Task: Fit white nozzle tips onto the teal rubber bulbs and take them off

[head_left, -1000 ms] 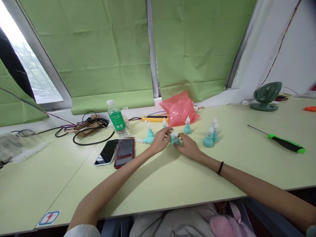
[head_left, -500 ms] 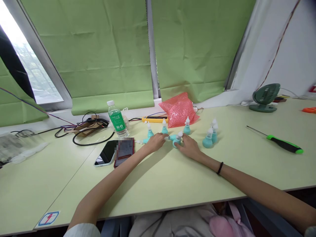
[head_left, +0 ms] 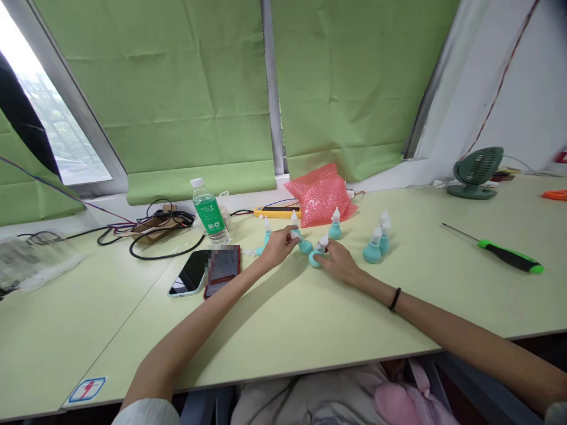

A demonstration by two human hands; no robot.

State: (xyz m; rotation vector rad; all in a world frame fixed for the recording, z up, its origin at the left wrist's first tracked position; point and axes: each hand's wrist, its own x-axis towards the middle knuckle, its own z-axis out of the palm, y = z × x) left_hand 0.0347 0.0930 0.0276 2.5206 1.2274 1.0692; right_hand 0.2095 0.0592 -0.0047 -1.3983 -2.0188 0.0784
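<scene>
My left hand (head_left: 278, 248) pinches the clear tip of a teal bulb nasal aspirator (head_left: 305, 246), which leans with its bulb to the right. With my right hand (head_left: 342, 262) I grip another teal aspirator (head_left: 315, 258) around its side; it stands nearly upright on the table. Behind my hands stand a further aspirator (head_left: 335, 230) and one partly hidden by my left fingers (head_left: 295, 219). To the left is an upright aspirator (head_left: 267, 227), with another lying beside it, mostly covered by my hand. A group of aspirators (head_left: 372, 253) stands right of my right hand.
Two phones (head_left: 190, 274) lie left of my left forearm, near a water bottle (head_left: 209, 213) and tangled black cables (head_left: 166, 251). A pink bubble-wrap bag (head_left: 322, 198) and a yellow power strip (head_left: 274, 212) sit at the back. On the right are a screwdriver (head_left: 509, 255) and a green fan (head_left: 476, 174).
The aspirator in my left hand has swung from lying sideways to a lean, its tip lifted by my fingers. My right hand stays on its aspirator, almost unmoved.
</scene>
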